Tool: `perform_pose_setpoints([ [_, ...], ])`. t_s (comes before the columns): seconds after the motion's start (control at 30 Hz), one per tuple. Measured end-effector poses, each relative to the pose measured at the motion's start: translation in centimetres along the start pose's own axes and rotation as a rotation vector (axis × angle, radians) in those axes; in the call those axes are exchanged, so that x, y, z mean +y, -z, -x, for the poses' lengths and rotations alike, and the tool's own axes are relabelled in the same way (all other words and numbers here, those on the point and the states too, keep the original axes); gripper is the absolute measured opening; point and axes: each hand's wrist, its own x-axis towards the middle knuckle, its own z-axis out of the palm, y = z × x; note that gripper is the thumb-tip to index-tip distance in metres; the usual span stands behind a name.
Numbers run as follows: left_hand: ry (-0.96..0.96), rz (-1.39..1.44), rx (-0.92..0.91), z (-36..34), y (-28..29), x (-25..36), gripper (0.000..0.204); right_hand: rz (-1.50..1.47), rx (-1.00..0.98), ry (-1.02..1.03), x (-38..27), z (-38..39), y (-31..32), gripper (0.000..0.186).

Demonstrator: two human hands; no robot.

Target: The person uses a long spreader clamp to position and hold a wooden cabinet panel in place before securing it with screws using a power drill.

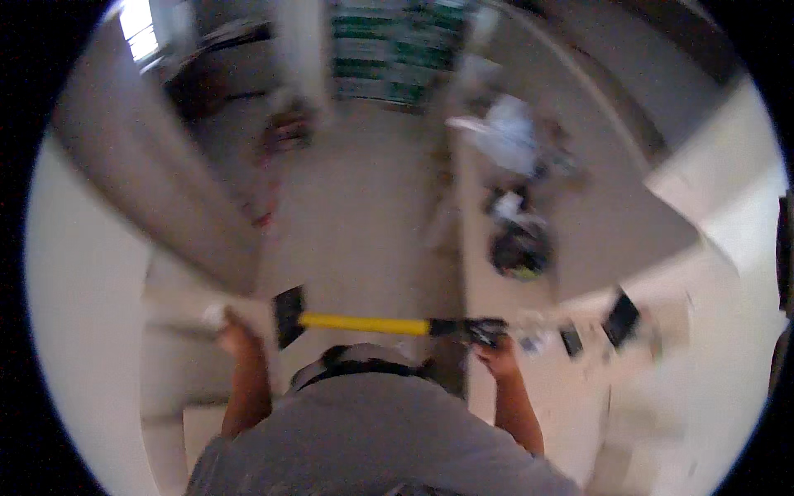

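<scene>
My right hand (495,354) grips the black right end of a long tool with a yellow handle (364,322), held crosswise in front of my body. A dark flat piece (289,316) is at the tool's left end. My left hand (236,335) is left of that piece, closed on a small white item (213,316) too blurred to name. Several dark flat objects (620,318) lie on the pale surface to my right, just past my right hand.
A dark bundle (519,252) and a crumpled white bag (506,136) sit along a ledge on the right. A narrow floor (356,198) runs forward between side walls to stacked green-and-white boxes (397,45). Blurred red items (265,215) lie at the left.
</scene>
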Motion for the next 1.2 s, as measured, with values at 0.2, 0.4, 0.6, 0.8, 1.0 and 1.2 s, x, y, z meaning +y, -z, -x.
perform_pose_setpoints([
  [0.2,-0.092,-0.333,0.235,2.2,2.0,3.7,0.067,-0.062,-0.159,0.036,-1.1,-4.7,-1.3,0.031],
  [0.4,-0.194,-0.507,0.168,-4.5,6.1,0.8,0.072,-0.063,-0.145,0.095,-1.8,-3.5,-2.9,0.028],
  [0.6,-0.384,-1.482,-0.106,-6.6,7.7,0.4,0.082,-0.027,-0.171,0.045,-0.4,-4.1,-2.2,0.026],
  [0.8,-0.224,-0.369,-0.061,-4.2,7.5,-0.3,0.073,-0.245,-0.192,0.119,-1.7,-2.8,-2.1,0.047],
  [1.0,-0.285,-0.228,-0.067,-4.7,8.0,-0.4,0.072,-0.551,-0.272,0.089,-2.1,-2.6,-2.5,0.083],
  [1.2,-0.035,-0.077,0.031,1.0,5.4,2.7,0.064,-0.504,-0.227,0.116,-1.6,-3.1,-3.8,0.077],
])
